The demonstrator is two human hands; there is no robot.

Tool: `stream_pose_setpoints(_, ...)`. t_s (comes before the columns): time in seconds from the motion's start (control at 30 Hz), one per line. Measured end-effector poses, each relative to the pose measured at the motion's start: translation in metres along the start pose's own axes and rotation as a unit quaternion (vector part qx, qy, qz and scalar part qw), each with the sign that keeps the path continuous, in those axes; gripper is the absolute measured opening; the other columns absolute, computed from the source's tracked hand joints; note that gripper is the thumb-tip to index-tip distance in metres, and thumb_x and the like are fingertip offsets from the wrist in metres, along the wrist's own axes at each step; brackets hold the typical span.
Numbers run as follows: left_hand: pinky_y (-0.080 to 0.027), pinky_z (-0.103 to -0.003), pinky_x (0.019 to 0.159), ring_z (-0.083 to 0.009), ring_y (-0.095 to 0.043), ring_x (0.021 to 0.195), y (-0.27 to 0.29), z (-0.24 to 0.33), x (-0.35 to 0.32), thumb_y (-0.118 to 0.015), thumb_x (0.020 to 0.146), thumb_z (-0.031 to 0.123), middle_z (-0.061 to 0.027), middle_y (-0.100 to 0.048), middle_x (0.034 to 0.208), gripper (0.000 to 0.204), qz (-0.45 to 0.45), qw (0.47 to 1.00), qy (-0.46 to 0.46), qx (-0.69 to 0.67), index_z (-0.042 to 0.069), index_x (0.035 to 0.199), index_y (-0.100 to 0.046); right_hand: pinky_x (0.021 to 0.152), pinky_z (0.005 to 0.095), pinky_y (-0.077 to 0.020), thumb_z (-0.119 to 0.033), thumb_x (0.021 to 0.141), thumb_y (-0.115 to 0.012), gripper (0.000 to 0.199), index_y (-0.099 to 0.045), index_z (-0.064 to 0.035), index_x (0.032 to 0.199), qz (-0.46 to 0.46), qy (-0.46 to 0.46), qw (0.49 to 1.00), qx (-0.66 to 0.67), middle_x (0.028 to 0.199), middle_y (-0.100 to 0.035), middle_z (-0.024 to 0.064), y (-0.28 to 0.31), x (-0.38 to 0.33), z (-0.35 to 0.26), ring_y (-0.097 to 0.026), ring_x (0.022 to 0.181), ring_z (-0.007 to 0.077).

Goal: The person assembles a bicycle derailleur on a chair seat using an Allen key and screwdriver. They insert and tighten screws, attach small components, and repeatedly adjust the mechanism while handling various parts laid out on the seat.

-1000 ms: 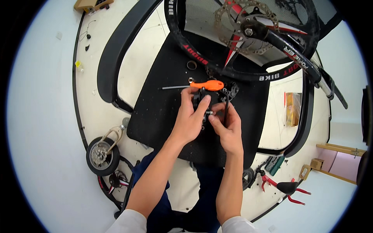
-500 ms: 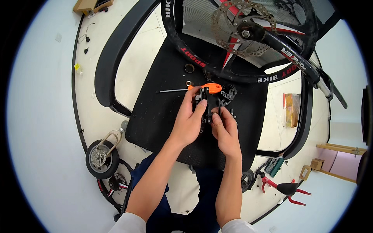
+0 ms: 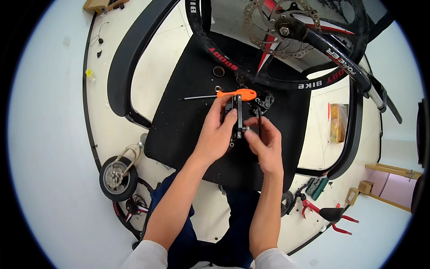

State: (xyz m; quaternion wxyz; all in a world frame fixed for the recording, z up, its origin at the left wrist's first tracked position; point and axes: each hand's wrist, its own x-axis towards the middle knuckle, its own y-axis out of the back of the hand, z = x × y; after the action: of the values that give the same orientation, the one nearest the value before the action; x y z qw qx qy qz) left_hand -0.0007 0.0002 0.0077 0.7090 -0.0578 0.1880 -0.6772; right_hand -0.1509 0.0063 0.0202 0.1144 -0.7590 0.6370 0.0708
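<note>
Over the chair seat, my left hand (image 3: 214, 130) is closed round a black metal bike part (image 3: 239, 114) with a straight bar, held upright. At the lower end of that bar, the thumb and finger of my right hand (image 3: 267, 143) pinch at a small silver bolt (image 3: 246, 128). A black bent hex key (image 3: 260, 122) is also held in the right hand, standing up between its fingers. Just beyond the hands lies an orange-handled screwdriver (image 3: 242, 93), its shaft pointing left. Beside it rests a dark metal linkage piece (image 3: 267, 102). My fingers partly hide the bike part.
A bike wheel with a disc rotor (image 3: 248, 31) and a black fork (image 3: 331, 51) leans at the chair's far side. A metal ring (image 3: 218, 71) and small nuts lie on the black seat (image 3: 179, 139). Armrests (image 3: 123, 67) flank it. A small wheel (image 3: 118, 178) stands at left.
My right hand has shifted slightly right, with its fingers spread wider and the hex key now showing more. The bike part stays in my left hand. The whole view has shifted slightly.
</note>
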Motion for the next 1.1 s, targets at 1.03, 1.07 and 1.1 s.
stream_pose_setpoints(1.03,-0.046,-0.024,0.086,-0.0084,-0.055,0.098,-0.004,0.010,-0.002,-0.056,0.098,0.019,-0.0056,-0.056,0.112,0.051,-0.014,0.996,0.049,-0.075,-0.001,0.141,-0.038,0.042,0.0187,-0.0245,-0.019,0.097,-0.060,0.022,-0.061,-0.0020,0.083,0.043,-0.009,0.999,-0.032,0.066,-0.059,0.0013,-0.008,0.004,0.006,-0.038,0.047,0.0007)
stream_pose_setpoints(1.07,-0.046,-0.023,0.087,-0.0085,-0.055,0.099,-0.003,0.010,0.002,-0.056,0.098,0.018,-0.0057,-0.056,0.111,0.051,-0.019,0.998,0.025,-0.060,-0.001,0.141,-0.038,0.041,0.0189,-0.0237,-0.021,0.098,-0.059,0.025,-0.059,-0.0026,0.080,0.041,-0.009,0.999,-0.032,0.063,-0.057,0.0007,-0.008,0.008,0.005,-0.036,0.045,0.0006)
stream_pose_setpoints(1.1,-0.044,-0.023,0.090,-0.0092,-0.053,0.102,-0.006,0.012,-0.004,-0.056,0.098,0.018,-0.0065,-0.055,0.114,0.050,0.000,0.997,0.055,-0.063,-0.001,0.141,-0.038,0.042,0.0184,-0.0233,-0.020,0.098,-0.059,0.024,-0.060,-0.0029,0.082,0.032,-0.006,0.998,-0.045,0.063,-0.056,-0.0003,-0.009,0.005,0.006,-0.036,0.046,0.0001)
